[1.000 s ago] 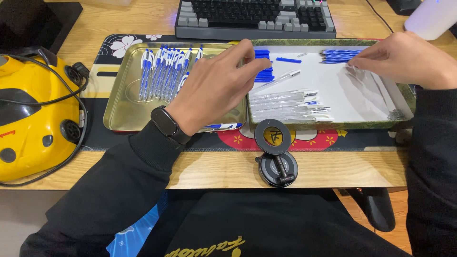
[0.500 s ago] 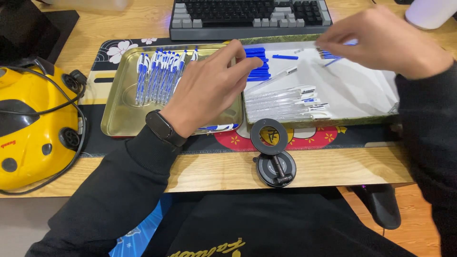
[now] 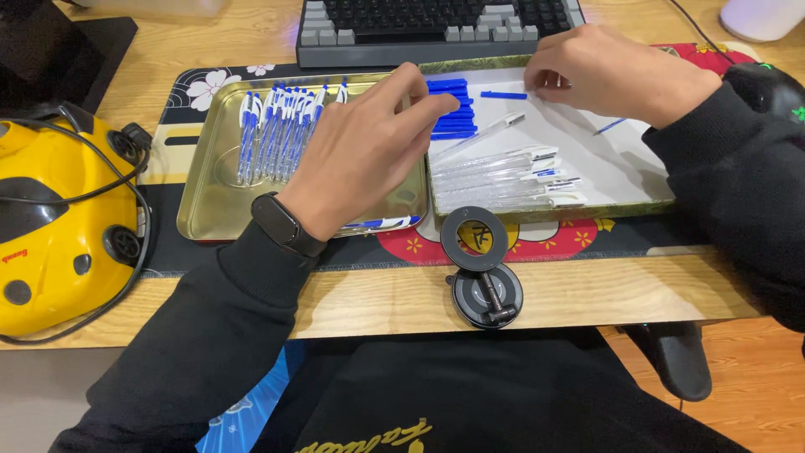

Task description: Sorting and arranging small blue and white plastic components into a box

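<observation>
My left hand [image 3: 360,151] reaches across the gold tray [image 3: 205,201], its fingertips on a pile of blue pen caps [image 3: 457,117]. Whether it grips a cap is hidden. The gold tray holds several assembled blue-and-white pens [image 3: 277,126]. My right hand [image 3: 620,75] hovers over the far side of the white-lined tray [image 3: 637,180] with curled fingers, next to a loose blue piece [image 3: 503,95]. On that tray lie a row of clear pen barrels [image 3: 503,178], one clear barrel [image 3: 482,134] set apart at an angle, and a thin blue refill [image 3: 610,126].
A keyboard [image 3: 436,21] sits behind the trays on a patterned desk mat [image 3: 210,84]. At the left is a yellow device [image 3: 59,218] with a black cable. A round black stand [image 3: 482,268] lies at the front edge, and a black mouse [image 3: 767,84] at the right.
My right hand has moved left from the white tray's right end to its far middle. My left hand has stretched its fingers onto the blue caps. The view has shifted slightly.
</observation>
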